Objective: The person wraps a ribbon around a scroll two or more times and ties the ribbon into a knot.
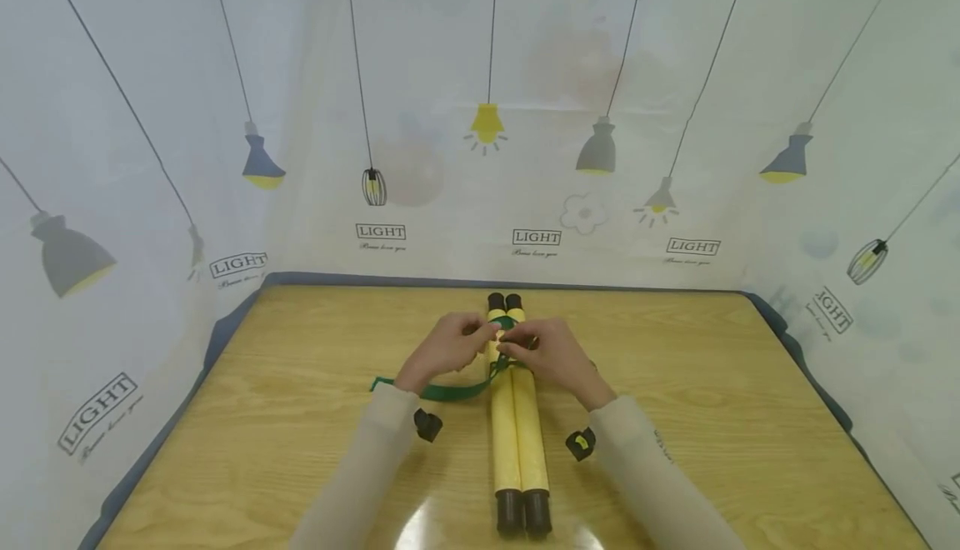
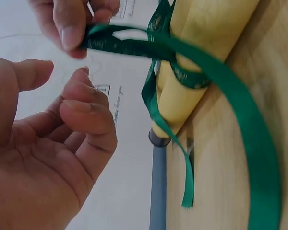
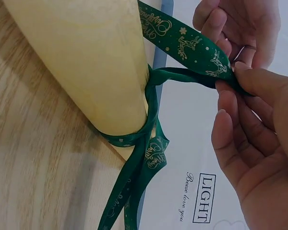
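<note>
Two yellow rods (image 1: pixel 517 442) with dark brown end caps lie side by side on the table (image 1: pixel 675 400). A green ribbon (image 3: pixel 182 40) with gold "Merry Christmas" print wraps around them near the far end. In the right wrist view my right hand (image 3: pixel 269 124) pinches a raised ribbon loop between thumb and fingertips, above the rods. My left hand (image 2: pixel 62 124) is close beside the loop, its thumb and loosely bent fingers apart with nothing between them. One long ribbon tail curves over the table to the left, passing by my left wrist.
A small black device (image 1: pixel 428 425) sits by the left wrist, and another black device (image 1: pixel 580 443) by the right. A pale cloth backdrop (image 1: pixel 450 58) printed with hanging lamps and the word LIGHT surrounds the table's back and sides.
</note>
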Demonstrator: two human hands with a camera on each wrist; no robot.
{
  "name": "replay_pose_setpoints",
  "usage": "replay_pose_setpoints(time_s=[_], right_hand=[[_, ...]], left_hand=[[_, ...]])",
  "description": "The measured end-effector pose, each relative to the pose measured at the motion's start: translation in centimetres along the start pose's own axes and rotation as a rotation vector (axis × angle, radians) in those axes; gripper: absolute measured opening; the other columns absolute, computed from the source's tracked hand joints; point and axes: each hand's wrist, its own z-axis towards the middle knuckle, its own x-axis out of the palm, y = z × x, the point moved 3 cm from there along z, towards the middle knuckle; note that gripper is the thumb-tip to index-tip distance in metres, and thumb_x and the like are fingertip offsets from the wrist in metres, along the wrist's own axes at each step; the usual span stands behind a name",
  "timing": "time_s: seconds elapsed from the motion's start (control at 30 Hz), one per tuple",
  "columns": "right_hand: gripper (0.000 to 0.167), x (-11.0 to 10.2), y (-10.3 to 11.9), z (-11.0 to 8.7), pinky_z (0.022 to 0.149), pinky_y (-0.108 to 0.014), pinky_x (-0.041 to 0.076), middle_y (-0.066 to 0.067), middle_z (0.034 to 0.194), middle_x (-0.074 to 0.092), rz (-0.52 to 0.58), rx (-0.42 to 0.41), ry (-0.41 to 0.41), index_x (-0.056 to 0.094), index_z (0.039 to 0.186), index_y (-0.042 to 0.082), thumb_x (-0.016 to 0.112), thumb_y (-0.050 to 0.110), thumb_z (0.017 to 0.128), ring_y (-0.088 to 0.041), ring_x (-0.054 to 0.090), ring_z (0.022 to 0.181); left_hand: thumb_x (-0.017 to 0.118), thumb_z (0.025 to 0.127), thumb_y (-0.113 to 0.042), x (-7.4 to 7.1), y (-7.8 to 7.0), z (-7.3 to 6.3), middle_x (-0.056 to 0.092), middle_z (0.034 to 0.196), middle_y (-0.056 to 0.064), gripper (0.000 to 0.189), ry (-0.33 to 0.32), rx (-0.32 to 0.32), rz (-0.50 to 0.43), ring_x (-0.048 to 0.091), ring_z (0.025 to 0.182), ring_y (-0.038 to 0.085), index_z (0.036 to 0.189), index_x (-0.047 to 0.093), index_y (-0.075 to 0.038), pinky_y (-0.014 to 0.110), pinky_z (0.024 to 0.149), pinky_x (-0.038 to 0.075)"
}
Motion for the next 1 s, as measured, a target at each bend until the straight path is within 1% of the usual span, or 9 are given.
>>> replay_pose_setpoints(time_s=[0.07,0.13,0.23,0.4,0.57,0.63,0.73,0.83,1.0], right_hand=[[0.01,0.0,-0.1,0.0,0.068,-0.022,0.056,0.001,0.088,0.078,0.007,-0.002,0.007,0.081,0.098,0.012,0.076,0.019,0.094,-0.005,0.068,0.075],[0.009,0.0,-0.2,-0.1,0.067,-0.022,0.055,0.001,0.088,0.078,0.007,-0.013,0.012,0.081,0.098,0.013,0.076,0.02,0.094,-0.004,0.067,0.075],[0.009,-0.1,-0.2,-0.1,0.066,-0.022,0.055,0.002,0.088,0.077,-0.001,-0.036,0.015,0.081,0.097,0.014,0.076,0.02,0.094,-0.003,0.066,0.074],[0.009,-0.2,-0.4,-0.2,0.068,-0.022,0.055,0.003,0.088,0.076,-0.012,-0.055,0.021,0.081,0.097,0.014,0.077,0.021,0.093,-0.004,0.064,0.073],[0.009,-0.3,-0.5,-0.2,0.068,-0.022,0.054,0.003,0.088,0.075,-0.014,-0.055,0.023,0.081,0.097,0.015,0.078,0.022,0.092,-0.004,0.062,0.073],[0.008,-0.3,-0.5,-0.3,0.067,-0.022,0.054,0.004,0.087,0.073,-0.025,-0.058,0.022,0.081,0.096,0.015,0.078,0.021,0.092,-0.004,0.061,0.072],[0.007,-0.4,-0.5,-0.3,0.066,-0.022,0.052,0.004,0.085,0.072,-0.042,-0.066,0.02,0.082,0.095,0.016,0.079,0.021,0.092,-0.005,0.06,0.071],[0.007,-0.5,-0.4,-0.4,0.065,-0.022,0.051,0.004,0.085,0.071,-0.047,-0.075,0.015,0.082,0.095,0.016,0.079,0.021,0.091,-0.006,0.059,0.071],[0.007,-0.6,-0.5,-0.4,0.065,-0.022,0.052,0.005,0.084,0.07,-0.053,-0.064,0.013,0.081,0.095,0.017,0.079,0.022,0.092,-0.006,0.058,0.071]], left_hand=[[0.052,0.107,-0.042,-0.5,0.2,0.4,0.066,0.091,0.016,0.032,-0.014,-0.005,0.004,0.049,0.057,0.017,0.1,0.068,-0.015,0.028,0.05,0.043],[0.055,0.107,-0.037,-1.1,0.4,0.7,0.068,0.101,0.018,0.027,-0.03,-0.014,0.023,0.059,0.067,0.023,0.106,0.07,-0.015,0.028,0.054,0.047],[0.06,0.105,-0.031,-1.5,0.8,1.5,0.07,0.107,0.012,0.023,-0.047,-0.025,0.078,0.065,0.083,0.028,0.113,0.071,-0.013,0.029,0.06,0.052],[0.066,0.101,-0.025,-1.5,1.8,3.1,0.069,0.116,0.011,0.028,-0.038,-0.04,0.22,0.065,0.098,0.025,0.122,0.07,-0.007,0.037,0.076,0.057],[0.07,0.097,-0.018,-1.1,3.1,4.7,0.068,0.125,0.018,0.038,-0.011,-0.016,0.383,0.065,0.113,0.031,0.129,0.066,0.001,0.045,0.095,0.056],[0.072,0.096,-0.016,-0.8,3.5,5.1,0.068,0.125,0.019,0.04,0.007,-0.005,0.435,0.066,0.114,0.033,0.13,0.065,0.004,0.045,0.097,0.055],[0.072,0.094,-0.015,-0.4,3.9,5.5,0.07,0.122,0.019,0.041,0.025,-0.002,0.482,0.067,0.11,0.032,0.129,0.066,0.005,0.045,0.096,0.056],[0.07,0.095,-0.015,-0.1,4.2,5.7,0.072,0.117,0.016,0.034,0.023,-0.002,0.494,0.069,0.105,0.029,0.125,0.069,0.002,0.044,0.092,0.057],[0.069,0.097,-0.014,0.3,4.5,6.0,0.074,0.105,0.01,0.017,0.001,0.037,0.514,0.068,0.092,0.023,0.109,0.076,-0.003,0.04,0.085,0.058]])
